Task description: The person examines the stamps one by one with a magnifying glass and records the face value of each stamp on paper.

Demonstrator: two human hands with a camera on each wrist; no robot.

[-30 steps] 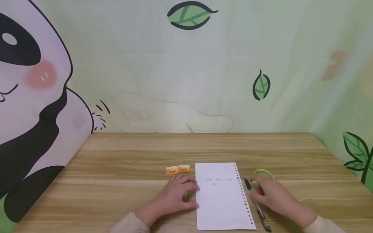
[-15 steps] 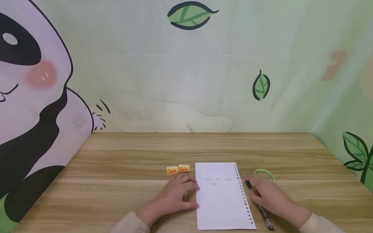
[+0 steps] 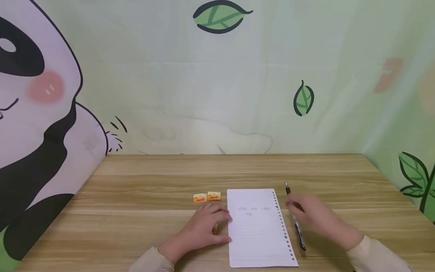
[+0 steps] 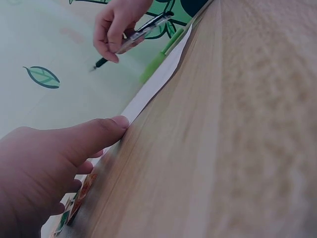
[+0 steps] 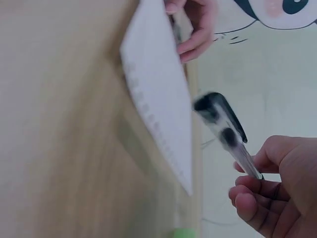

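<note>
My right hand [image 3: 317,213] pinches a pen [image 3: 299,234] with a clear barrel and black ends, above the table right of the paper. In the right wrist view the pen [image 5: 225,131] slants up from thumb and fingers, clip end nearest the camera. A white lined sheet of paper [image 3: 259,241] with punched holes down its right edge bears faint handwriting near the top. My left hand [image 3: 204,226] rests at its left edge, thumb and fingertips touching it, fingers loosely bent. Beneath that hand, a small orange packet [image 4: 81,201] is partly hidden.
Two small yellow-orange packets [image 3: 199,198] lie side by side just beyond the left hand. A light green thing [image 4: 156,62] is on the table past the paper, hidden behind the right hand in the head view. A printed cloth wall [image 3: 204,94] stands behind the wooden table [image 3: 153,181].
My right hand first hovers by the pen, then takes hold of it and lifts it off the table, forward and slightly left. The left hand and paper have stayed put.
</note>
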